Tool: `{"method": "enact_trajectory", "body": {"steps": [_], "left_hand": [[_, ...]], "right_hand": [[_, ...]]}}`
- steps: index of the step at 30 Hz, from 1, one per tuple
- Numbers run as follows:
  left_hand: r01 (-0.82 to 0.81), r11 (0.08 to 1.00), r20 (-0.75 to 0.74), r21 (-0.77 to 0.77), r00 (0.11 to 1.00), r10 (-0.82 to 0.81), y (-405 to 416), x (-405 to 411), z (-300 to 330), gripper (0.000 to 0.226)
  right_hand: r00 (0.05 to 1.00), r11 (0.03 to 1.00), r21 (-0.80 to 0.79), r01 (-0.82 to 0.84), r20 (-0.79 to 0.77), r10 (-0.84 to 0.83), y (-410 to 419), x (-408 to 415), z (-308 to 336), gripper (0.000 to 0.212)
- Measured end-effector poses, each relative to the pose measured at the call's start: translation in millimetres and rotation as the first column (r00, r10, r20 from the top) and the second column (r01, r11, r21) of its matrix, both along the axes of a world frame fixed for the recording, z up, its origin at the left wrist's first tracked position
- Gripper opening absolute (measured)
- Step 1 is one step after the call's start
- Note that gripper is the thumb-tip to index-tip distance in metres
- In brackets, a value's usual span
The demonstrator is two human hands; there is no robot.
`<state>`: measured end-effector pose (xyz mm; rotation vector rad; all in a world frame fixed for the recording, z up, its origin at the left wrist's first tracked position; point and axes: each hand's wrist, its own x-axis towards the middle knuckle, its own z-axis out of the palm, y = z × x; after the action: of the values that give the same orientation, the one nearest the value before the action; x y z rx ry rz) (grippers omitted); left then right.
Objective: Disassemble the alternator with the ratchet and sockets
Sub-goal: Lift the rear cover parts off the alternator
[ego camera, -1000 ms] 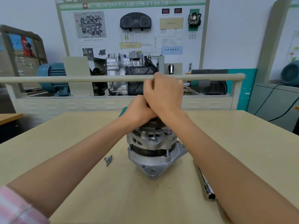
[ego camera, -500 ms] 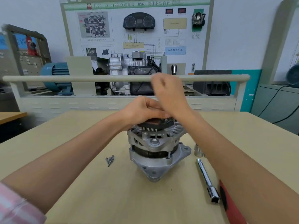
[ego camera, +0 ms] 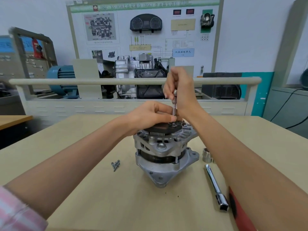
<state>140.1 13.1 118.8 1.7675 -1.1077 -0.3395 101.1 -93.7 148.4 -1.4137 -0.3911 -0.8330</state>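
Note:
The silver alternator (ego camera: 164, 157) stands upright on the tan table (ego camera: 100, 197), its black finned part on top. A slim metal socket driver (ego camera: 173, 109) stands vertically on a fastener on that top. My right hand (ego camera: 180, 90) grips the driver's upper end. My left hand (ego camera: 150, 116) pinches the driver's lower shaft just above the alternator. A chrome extension bar (ego camera: 215, 186) lies to the right of the alternator, partly under my right forearm. A loose socket (ego camera: 207, 155) stands behind the bar.
A small pile of removed screws (ego camera: 115, 165) lies left of the alternator. Something red and black (ego camera: 236, 209) peeks out under my right forearm. A railed training bench (ego camera: 133, 81) with a gearbox and a blue motor stands behind the table.
My right hand has lifted off the left, so the driver's shaft now shows between them. The left hand slid down to the shaft's base. The camera shifted, and the extension bar and socket came into sight.

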Motion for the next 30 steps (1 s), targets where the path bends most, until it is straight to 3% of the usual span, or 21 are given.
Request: {"method": "enact_trajectory", "body": {"steps": [2,3,4,5,7,8,9,10,12,14,16,17,19,21,22,23,25,26,27,28,30], "left_hand": [[-0.016,1.0,-0.02,-0.012,1.0,0.015,0,-1,0,0.015],[-0.035,0.999,-0.023,-0.023,0.999,0.035,-1,-2,0,0.013],[-0.073,0.997,-0.012,-0.041,0.997,0.072,-2,-4,-1,0.011],[-0.134,0.989,0.021,-0.058,0.991,0.135,-3,-5,-1,0.012],[-0.289,0.954,0.17,-0.081,0.939,0.299,-8,-6,-1,0.018],[-0.329,0.939,0.24,-0.097,0.908,0.343,-11,-7,-1,0.02],[-0.332,0.936,0.278,-0.12,0.894,0.352,-13,-8,-1,0.023],[-0.301,0.944,0.288,-0.137,0.899,0.329,-14,-9,-1,0.024],[-0.214,0.969,0.268,-0.123,0.933,0.24,-12,-8,-3,0.019],[-0.159,0.986,0.178,-0.057,0.97,0.167,-7,-6,-4,0.011],[-0.057,0.998,0.047,-0.004,0.997,0.057,-2,-4,-3,0.01],[-0.018,1.0,-0.003,0.005,1.0,0.018,-2,-2,-3,0.012],[-0.005,1.0,-0.042,0.012,0.999,0.005,-1,0,-1,0.018],[-0.036,0.999,-0.037,0.002,0.999,0.036,-1,-1,0,0.017],[-0.068,0.998,-0.018,-0.016,0.998,0.068,-1,-2,-1,0.015],[-0.117,0.992,0.033,-0.043,0.992,0.119,-1,-3,-2,0.014],[-0.236,0.965,0.186,-0.118,0.949,0.255,-4,-2,-3,0.015],[-0.271,0.95,0.239,-0.157,0.922,0.303,-7,-3,-4,0.016],[-0.29,0.939,0.273,-0.183,0.903,0.332,-9,-4,-4,0.019],[-0.3,0.937,0.291,-0.179,0.894,0.342,-12,-6,-6,0.023],[-0.271,0.953,0.248,-0.135,0.922,0.297,-12,-6,-8,0.022]], "right_hand": [[0.998,0.999,-0.014,0.048,-0.03,-0.048,1,-1,1,0.054],[0.985,0.98,-0.107,0.169,-0.017,-0.171,1,-3,-1,0.05],[0.929,0.889,-0.281,0.362,0.035,-0.367,1,-6,-4,0.043],[0.792,0.654,-0.487,0.578,0.143,-0.594,0,-7,-10,0.035],[0.363,0.004,-0.67,0.743,0.397,-0.843,8,-7,-19,0.022],[0.228,-0.163,-0.684,0.711,0.443,-0.867,15,-8,-20,0.024],[0.185,-0.199,-0.692,0.694,0.438,-0.88,21,-9,-19,0.025],[0.206,-0.163,-0.691,0.705,0.419,-0.884,24,-9,-16,0.024],[0.361,0.037,-0.643,0.765,0.381,-0.851,21,-6,-13,0.025],[0.671,0.464,-0.55,0.695,0.262,-0.694,12,-4,-10,0.035],[0.894,0.808,-0.395,0.438,0.099,-0.437,4,-3,-6,0.045],[0.948,0.897,-0.314,0.31,0.031,-0.316,1,-2,-3,0.05],[0.984,0.97,-0.19,0.148,-0.066,-0.163,-4,-4,2,0.053],[0.966,0.935,-0.265,0.237,-0.035,-0.255,-5,-7,2,0.049],[0.918,0.831,-0.408,0.378,0.052,-0.392,-3,-9,-2,0.042],[0.807,0.611,-0.568,0.551,0.178,-0.563,2,-9,-8,0.034],[0.423,0.015,-0.691,0.723,0.425,-0.801,16,-5,-19,0.028],[0.289,-0.123,-0.706,0.697,0.434,-0.853,24,-4,-18,0.031],[0.231,-0.152,-0.726,0.671,0.399,-0.887,28,-4,-15,0.034],[0.241,-0.118,-0.737,0.665,0.362,-0.9,27,-3,-11,0.035],[0.363,0.006,-0.71,0.704,0.353,-0.862,16,-1,-9,0.039]]}}
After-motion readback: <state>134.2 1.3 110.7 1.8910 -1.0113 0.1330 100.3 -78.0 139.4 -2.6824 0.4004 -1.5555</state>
